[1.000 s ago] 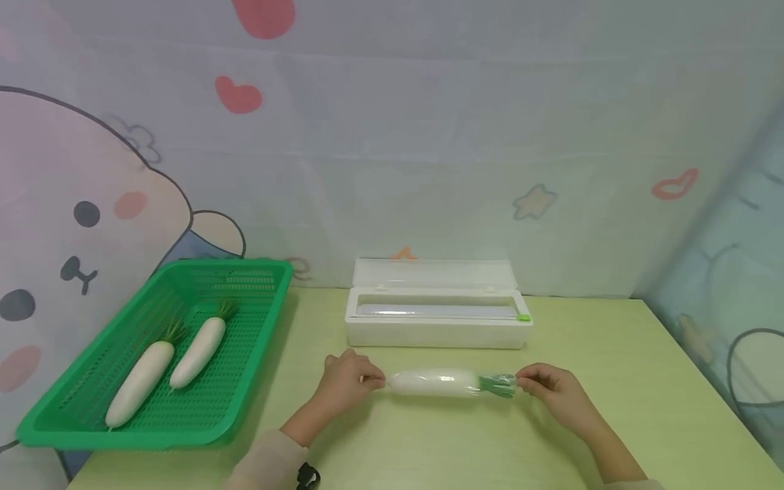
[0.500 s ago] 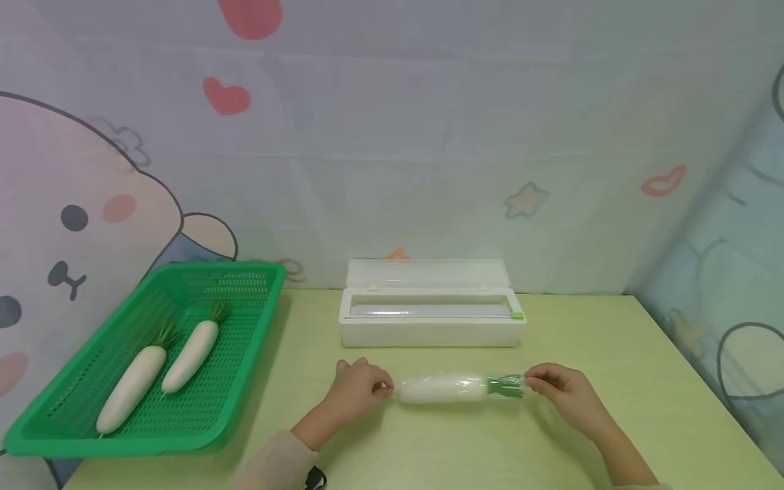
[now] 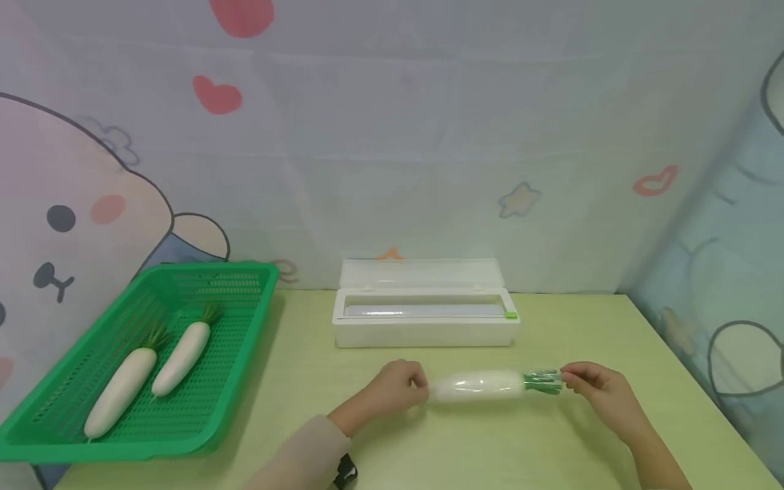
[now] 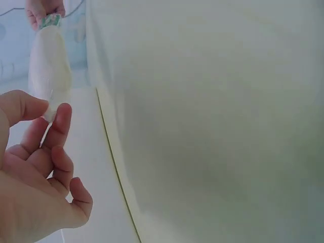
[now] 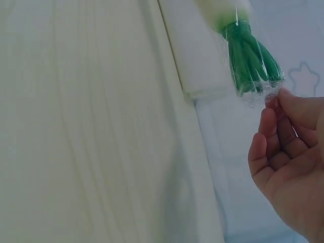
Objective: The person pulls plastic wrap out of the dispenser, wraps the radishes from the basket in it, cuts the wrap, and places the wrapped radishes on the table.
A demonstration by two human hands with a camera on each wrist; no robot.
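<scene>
"What surrounds the two hands at work?"

"A pale yellow-green table [image 3: 453, 452] spreads below, a printed cloth backdrop [image 3: 380, 150] behind. At the person's left, well apart from the hands, a green basket [image 3: 122, 452] holds bare white radishes [image 3: 120, 393]. Just beyond the work stands a white box [image 3: 422, 333], its lid [image 3: 422, 273] raised, a pale roll [image 3: 422, 311] inside and a small green piece [image 3: 511, 315] at the right end. A black object [image 3: 346, 469], partly hidden, shows beside the left sleeve [image 3: 312, 452]."

"And the item in hand?"

"The wrapped radish [image 3: 480, 386] stretches crosswise between the hands, tip left, green leaves [image 3: 542, 382] right. The left hand [image 3: 395, 391] pinches the tip end between thumb and forefinger, other fingers loosely bent; its fingers hide part of that end from the head view. The right hand [image 3: 603, 395] pinches clear film [image 5: 259, 87] just past the leaves, thumb against fingertip. Whether the radish touches the table cannot be told."

"The count?"

"Three radishes, one wrapped between the hands and two side by side in the basket; one basket; one box with one lid, one roll and one green piece; two hands, both pinching"
</scene>
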